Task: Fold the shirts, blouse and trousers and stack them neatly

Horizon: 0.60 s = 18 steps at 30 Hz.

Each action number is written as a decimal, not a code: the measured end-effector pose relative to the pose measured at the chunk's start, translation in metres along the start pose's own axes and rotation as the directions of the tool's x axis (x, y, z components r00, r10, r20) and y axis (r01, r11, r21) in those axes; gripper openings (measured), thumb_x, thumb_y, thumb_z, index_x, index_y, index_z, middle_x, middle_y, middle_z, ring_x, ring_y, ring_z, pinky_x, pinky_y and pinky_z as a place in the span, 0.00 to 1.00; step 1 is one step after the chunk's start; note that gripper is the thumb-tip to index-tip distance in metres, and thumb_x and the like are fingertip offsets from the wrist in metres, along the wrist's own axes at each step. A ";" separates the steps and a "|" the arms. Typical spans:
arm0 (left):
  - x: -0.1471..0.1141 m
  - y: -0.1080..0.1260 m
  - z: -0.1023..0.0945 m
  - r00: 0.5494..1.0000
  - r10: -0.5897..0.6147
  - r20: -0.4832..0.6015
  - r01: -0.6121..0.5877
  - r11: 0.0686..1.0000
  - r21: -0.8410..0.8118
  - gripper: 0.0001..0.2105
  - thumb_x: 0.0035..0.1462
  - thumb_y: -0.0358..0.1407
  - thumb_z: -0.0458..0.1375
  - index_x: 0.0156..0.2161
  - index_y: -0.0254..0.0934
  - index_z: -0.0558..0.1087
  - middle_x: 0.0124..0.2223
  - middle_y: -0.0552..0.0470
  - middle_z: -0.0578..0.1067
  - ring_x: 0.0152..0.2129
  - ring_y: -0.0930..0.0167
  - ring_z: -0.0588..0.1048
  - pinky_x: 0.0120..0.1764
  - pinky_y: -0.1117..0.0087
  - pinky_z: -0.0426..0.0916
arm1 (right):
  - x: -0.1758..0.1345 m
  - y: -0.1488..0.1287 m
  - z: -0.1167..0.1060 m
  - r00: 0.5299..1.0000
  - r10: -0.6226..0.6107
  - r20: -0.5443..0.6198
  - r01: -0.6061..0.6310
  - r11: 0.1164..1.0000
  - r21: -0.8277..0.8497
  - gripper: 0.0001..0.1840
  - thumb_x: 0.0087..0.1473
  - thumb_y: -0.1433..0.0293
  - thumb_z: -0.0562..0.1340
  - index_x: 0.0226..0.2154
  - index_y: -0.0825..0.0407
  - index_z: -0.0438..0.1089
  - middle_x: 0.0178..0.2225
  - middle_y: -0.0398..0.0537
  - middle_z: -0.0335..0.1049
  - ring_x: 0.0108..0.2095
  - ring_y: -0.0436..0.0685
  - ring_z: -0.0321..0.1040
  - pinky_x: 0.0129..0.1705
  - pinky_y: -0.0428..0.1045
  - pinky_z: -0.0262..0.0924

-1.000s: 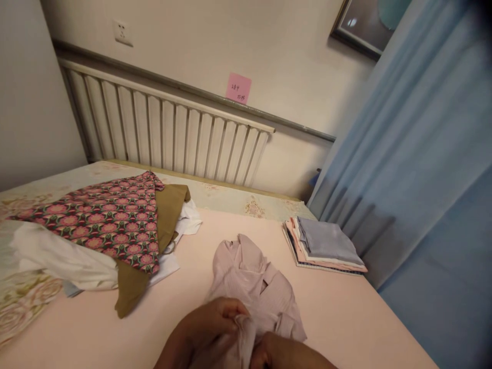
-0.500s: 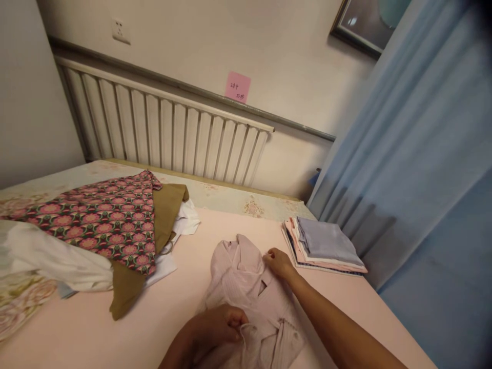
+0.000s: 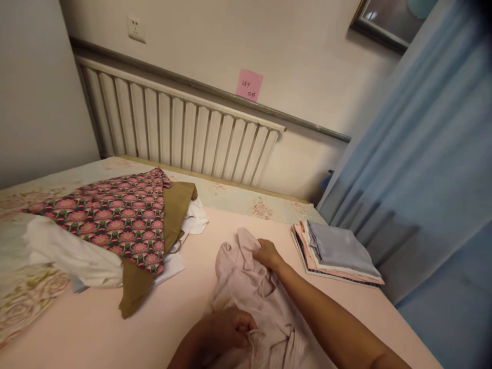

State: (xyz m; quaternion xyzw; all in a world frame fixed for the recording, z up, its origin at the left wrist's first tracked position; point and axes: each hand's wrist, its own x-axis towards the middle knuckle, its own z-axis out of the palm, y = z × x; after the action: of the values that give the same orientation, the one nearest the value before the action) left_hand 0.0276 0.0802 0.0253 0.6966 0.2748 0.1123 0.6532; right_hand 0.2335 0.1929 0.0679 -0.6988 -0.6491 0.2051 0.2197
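Observation:
A pale pinkish-mauve shirt (image 3: 246,287) lies rumpled before me, its collar end pointing away. Near its lower part, my left hand (image 3: 234,328) pinches an edge of the fabric, fingers closed. At the collar, my right hand (image 3: 267,253) is closed on the cloth and lifts it a little. The shirt's lower end runs out of view at the bottom edge.
To the left is a loose heap with a pink floral cloth (image 3: 115,210), a brown garment (image 3: 136,287) and a white one (image 3: 73,253). A folded clothes stack (image 3: 342,251) sits right, beside a blue curtain (image 3: 407,169). A radiator (image 3: 184,123) stands behind the bed.
My right hand has moved slightly left onto the collar and raised it. The left hand keeps its pinch. The whole view has shifted a little, so the surroundings appear further right.

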 end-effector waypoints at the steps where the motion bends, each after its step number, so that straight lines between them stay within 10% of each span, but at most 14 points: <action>1: 0.000 0.001 -0.001 0.999 0.006 -0.035 -0.007 1.000 -0.010 0.12 0.36 0.31 0.54 0.31 0.37 0.74 0.25 0.59 0.66 0.24 0.75 0.61 0.27 0.74 0.52 | 0.009 -0.006 -0.005 0.998 -0.033 -0.059 0.032 0.999 -0.017 0.09 0.43 0.75 0.60 0.31 0.53 0.73 0.31 0.46 0.74 0.36 0.56 0.69 0.38 0.47 0.58; 9: 0.005 0.016 -0.012 0.926 0.152 -0.346 -0.079 0.973 0.217 0.11 0.50 0.33 0.50 0.34 0.37 0.73 0.31 0.57 0.72 0.30 0.71 0.68 0.33 0.73 0.57 | 0.080 -0.016 -0.044 0.879 -0.152 -0.452 0.093 0.984 -0.149 0.30 0.53 0.69 0.57 0.58 0.60 0.57 0.57 0.63 0.60 0.59 0.64 0.55 0.59 0.57 0.49; 18: 0.000 0.025 -0.006 0.933 0.142 -0.329 -0.081 0.978 0.193 0.10 0.50 0.36 0.53 0.37 0.36 0.73 0.34 0.55 0.74 0.34 0.68 0.70 0.35 0.72 0.59 | -0.019 0.053 -0.019 0.959 -0.122 -0.254 0.080 0.982 -0.172 0.20 0.51 0.73 0.58 0.47 0.57 0.70 0.44 0.56 0.74 0.44 0.58 0.70 0.49 0.51 0.60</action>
State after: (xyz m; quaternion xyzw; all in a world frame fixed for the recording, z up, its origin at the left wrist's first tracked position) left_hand 0.0301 0.0851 0.0503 0.7360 0.3526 0.2435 0.5241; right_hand 0.2868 0.1704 0.0530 -0.7011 -0.6634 0.0461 0.2576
